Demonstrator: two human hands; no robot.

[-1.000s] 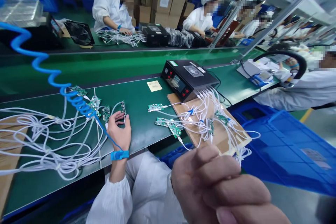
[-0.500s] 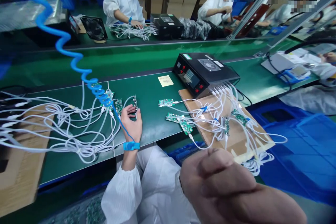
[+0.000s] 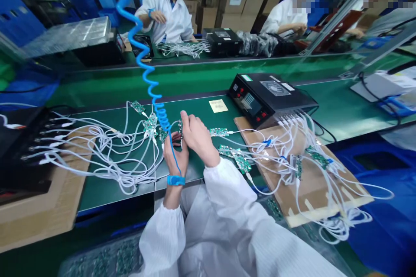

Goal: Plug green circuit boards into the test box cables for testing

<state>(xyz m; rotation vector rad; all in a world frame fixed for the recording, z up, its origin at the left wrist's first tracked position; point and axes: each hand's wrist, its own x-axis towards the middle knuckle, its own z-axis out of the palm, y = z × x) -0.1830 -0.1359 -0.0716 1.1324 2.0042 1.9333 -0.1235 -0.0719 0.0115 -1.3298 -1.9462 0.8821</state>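
Note:
My left hand (image 3: 176,156), with a blue wrist strap (image 3: 176,180), grips a small circuit board (image 3: 180,129) held on edge above the green bench. Against the board's right side is my right hand (image 3: 197,136), thumb and fingers closed on it. A white cable runs to the board's upper end. Just left of my hands lie other green boards (image 3: 150,125) joined to white cables (image 3: 123,177). More boards (image 3: 242,163) rest to the right, near a cardboard sheet (image 3: 276,181). The blue coiled cord (image 3: 156,95) hangs down in front of my left hand.
A black box with a display (image 3: 273,97) stands at the right, its cables spread over the cardboard. Another dark box (image 3: 22,151) is at the far left. A yellow note (image 3: 219,105) lies on the bench (image 3: 201,173). People in white coats sit across the line.
My right hand has moved from the lower right foreground to the board beside my left hand. The view has shifted left. A person across has raised a hand from the cables.

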